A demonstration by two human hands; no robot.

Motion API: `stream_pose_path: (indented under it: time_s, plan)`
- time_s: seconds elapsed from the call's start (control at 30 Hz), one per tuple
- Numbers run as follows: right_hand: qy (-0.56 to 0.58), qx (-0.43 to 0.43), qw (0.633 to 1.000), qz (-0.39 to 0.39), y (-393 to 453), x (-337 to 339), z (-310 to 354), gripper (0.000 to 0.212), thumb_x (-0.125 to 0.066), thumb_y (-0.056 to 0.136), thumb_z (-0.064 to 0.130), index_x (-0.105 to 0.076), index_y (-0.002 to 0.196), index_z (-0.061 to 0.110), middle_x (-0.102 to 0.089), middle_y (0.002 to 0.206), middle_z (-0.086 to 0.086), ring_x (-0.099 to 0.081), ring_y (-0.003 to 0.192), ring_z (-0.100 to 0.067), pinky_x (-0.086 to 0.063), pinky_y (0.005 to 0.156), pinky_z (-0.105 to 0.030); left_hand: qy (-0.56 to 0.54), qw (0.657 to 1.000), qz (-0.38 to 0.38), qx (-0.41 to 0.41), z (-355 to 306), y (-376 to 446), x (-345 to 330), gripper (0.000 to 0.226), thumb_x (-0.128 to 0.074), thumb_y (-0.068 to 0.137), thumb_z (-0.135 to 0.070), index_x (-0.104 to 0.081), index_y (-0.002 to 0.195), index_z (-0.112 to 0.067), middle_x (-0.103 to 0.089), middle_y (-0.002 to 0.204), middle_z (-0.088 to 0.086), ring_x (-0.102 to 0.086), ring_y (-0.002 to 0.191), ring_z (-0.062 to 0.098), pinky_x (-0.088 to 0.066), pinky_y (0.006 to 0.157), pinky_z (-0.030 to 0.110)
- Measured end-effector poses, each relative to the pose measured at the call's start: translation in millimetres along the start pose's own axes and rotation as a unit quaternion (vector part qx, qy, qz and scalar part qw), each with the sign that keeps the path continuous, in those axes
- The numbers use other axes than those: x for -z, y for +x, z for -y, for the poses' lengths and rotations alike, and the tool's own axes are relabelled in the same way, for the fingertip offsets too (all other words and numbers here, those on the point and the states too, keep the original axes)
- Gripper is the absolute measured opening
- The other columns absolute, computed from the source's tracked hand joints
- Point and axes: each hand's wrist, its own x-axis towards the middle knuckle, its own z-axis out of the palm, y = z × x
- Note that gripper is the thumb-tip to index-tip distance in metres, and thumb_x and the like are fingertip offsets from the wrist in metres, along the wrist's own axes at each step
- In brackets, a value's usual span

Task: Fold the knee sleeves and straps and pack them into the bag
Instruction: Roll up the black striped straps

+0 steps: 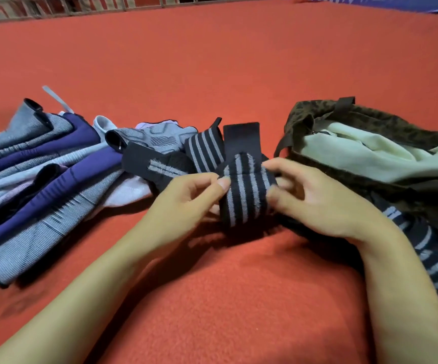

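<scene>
A black strap with grey stripes [244, 195] is folded over at the centre of the red blanket. My left hand [186, 198] pinches its left edge and my right hand [315, 203] grips its right edge. The strap's long tail [433, 261] trails off under my right forearm. Behind it lie another striped strap [204, 148] and a black strap end [241, 140]. A heap of grey and purple knee sleeves [42, 179] lies at the left. At the right the dark patterned bag [365, 116] stands open, showing its pale lining [375, 156].
Everything rests on a red blanket [212, 74] that fills the view. A railing and patterned wall run along the far edge at the top. A white tag [55, 98] sticks out behind the sleeve heap.
</scene>
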Motion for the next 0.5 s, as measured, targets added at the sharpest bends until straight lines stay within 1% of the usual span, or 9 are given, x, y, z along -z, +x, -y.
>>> stream_pose_path:
  time_s: [0.07, 0.1, 0.17, 0.2, 0.27, 0.3, 0.37, 0.4, 0.5]
  plan:
    - [-0.059, 0.008, 0.998, 0.036, 0.5, -1.3, 0.6, 0.048, -0.073, 0.087, 0.055, -0.065, 0.128, 0.031, -0.072, 0.117, 0.026, -0.065, 0.111, 0.008, -0.050, 0.102, -0.026, -0.095, 0.995, 0.019, 0.027, -6.1, -1.8, -1.7, 0.048, -0.054, 0.100, -0.040, -0.061, 0.099, 0.007, -0.067, 0.087, 0.006, -0.070, 0.081, 0.014, -0.059, 0.081, 0.040]
    - [-0.099, 0.018, 0.994, 0.039, 1.2, -4.5, -0.3, 0.043, -0.075, 0.088, 0.048, -0.067, 0.128, 0.033, -0.070, 0.122, 0.028, -0.062, 0.116, 0.009, -0.049, 0.105, -0.027, -0.103, 0.994, 0.027, 0.025, -6.1, -1.7, -1.2, 0.048, -0.053, 0.100, -0.041, -0.065, 0.105, 0.005, -0.074, 0.097, 0.008, -0.074, 0.089, 0.019, -0.060, 0.085, 0.043]
    - [-0.116, 0.050, 0.992, 0.017, 2.8, -10.0, -2.4, 0.033, -0.072, 0.095, 0.038, -0.068, 0.128, 0.037, -0.067, 0.127, 0.030, -0.059, 0.121, 0.009, -0.047, 0.107, -0.025, -0.095, 0.995, 0.041, 0.011, -6.1, -1.5, 2.1, 0.050, -0.046, 0.105, -0.044, -0.071, 0.117, -0.003, -0.075, 0.118, 0.016, -0.072, 0.113, 0.032, -0.059, 0.097, 0.049]
    - [-0.095, 0.062, 0.993, -0.012, 2.3, -11.0, -1.9, 0.028, -0.069, 0.098, 0.034, -0.068, 0.125, 0.039, -0.067, 0.127, 0.030, -0.059, 0.122, 0.009, -0.047, 0.106, -0.023, -0.087, 0.995, 0.043, 0.008, -5.9, -1.0, 5.2, 0.052, -0.042, 0.107, -0.046, -0.073, 0.118, -0.007, -0.075, 0.122, 0.015, -0.070, 0.118, 0.034, -0.056, 0.102, 0.050]
    - [0.006, 0.051, 0.996, -0.074, -0.9, -7.8, -5.8, 0.021, -0.061, 0.102, 0.027, -0.068, 0.119, 0.037, -0.073, 0.119, 0.022, -0.067, 0.114, 0.003, -0.052, 0.099, -0.023, -0.016, 0.999, 0.040, -0.013, -1.6, 0.8, 12.9, 0.049, -0.036, 0.110, -0.043, -0.075, 0.118, -0.016, -0.075, 0.123, 0.005, -0.069, 0.121, 0.026, -0.050, 0.107, 0.046]
    - [0.076, 0.043, 0.992, -0.094, -2.0, -5.9, -6.9, 0.018, -0.059, 0.104, 0.026, -0.070, 0.117, 0.031, -0.076, 0.114, 0.013, -0.071, 0.108, -0.006, -0.056, 0.096, -0.030, 0.052, 0.997, 0.041, -0.026, 3.3, 1.8, 16.6, 0.045, -0.035, 0.112, -0.040, -0.074, 0.120, -0.019, -0.075, 0.123, -0.003, -0.068, 0.121, 0.018, -0.048, 0.109, 0.043]
    - [0.223, 0.062, 0.966, -0.117, -4.2, -4.3, -4.8, 0.021, -0.061, 0.103, 0.031, -0.072, 0.117, 0.020, -0.077, 0.114, -0.005, -0.073, 0.108, -0.026, -0.058, 0.094, -0.048, 0.185, 0.980, 0.061, -0.044, 18.6, 3.6, 22.8, 0.039, -0.037, 0.113, -0.038, -0.068, 0.129, -0.021, -0.071, 0.125, -0.012, -0.064, 0.122, 0.008, -0.046, 0.112, 0.040]
    - [0.311, 0.078, 0.940, -0.119, -5.6, -3.7, -3.6, 0.026, -0.063, 0.099, 0.034, -0.072, 0.119, 0.020, -0.076, 0.118, -0.009, -0.072, 0.112, -0.030, -0.058, 0.095, -0.051, 0.231, 0.969, 0.075, -0.047, 26.4, 4.2, 25.3, 0.039, -0.037, 0.113, -0.038, -0.064, 0.136, -0.021, -0.068, 0.133, -0.014, -0.060, 0.128, 0.005, -0.042, 0.116, 0.039]
    - [0.447, 0.151, 0.874, -0.117, -9.8, -1.9, 5.0, 0.029, -0.072, 0.085, 0.036, -0.079, 0.113, 0.028, -0.077, 0.113, 0.004, -0.073, 0.108, -0.013, -0.060, 0.090, -0.032, 0.275, 0.956, 0.079, -0.057, 40.7, 5.3, 30.0, 0.041, -0.045, 0.110, -0.042, -0.052, 0.149, -0.031, -0.046, 0.154, -0.028, -0.032, 0.147, -0.009, -0.024, 0.128, 0.037]
